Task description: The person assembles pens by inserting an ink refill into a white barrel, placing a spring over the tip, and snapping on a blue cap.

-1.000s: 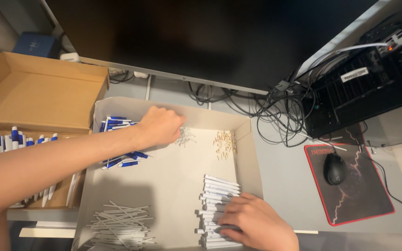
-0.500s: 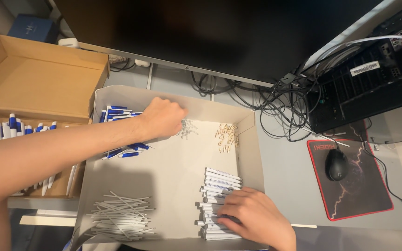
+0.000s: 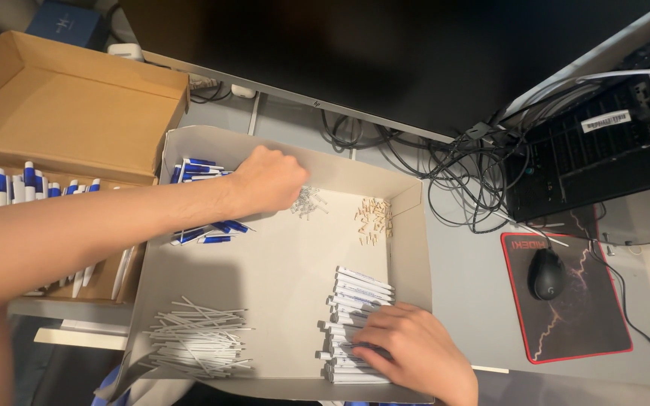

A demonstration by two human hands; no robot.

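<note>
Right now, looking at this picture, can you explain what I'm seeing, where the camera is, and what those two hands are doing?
The camera sits on a person's head, looking down at a desk. A shallow cardboard tray holds sorted pen parts. The left hand is closed over small metal springs, beside blue and white pieces. The right hand rests on stacked white barrels. Thin white refills and tiny tan tips lie apart. A mouse sits to the right.
</note>
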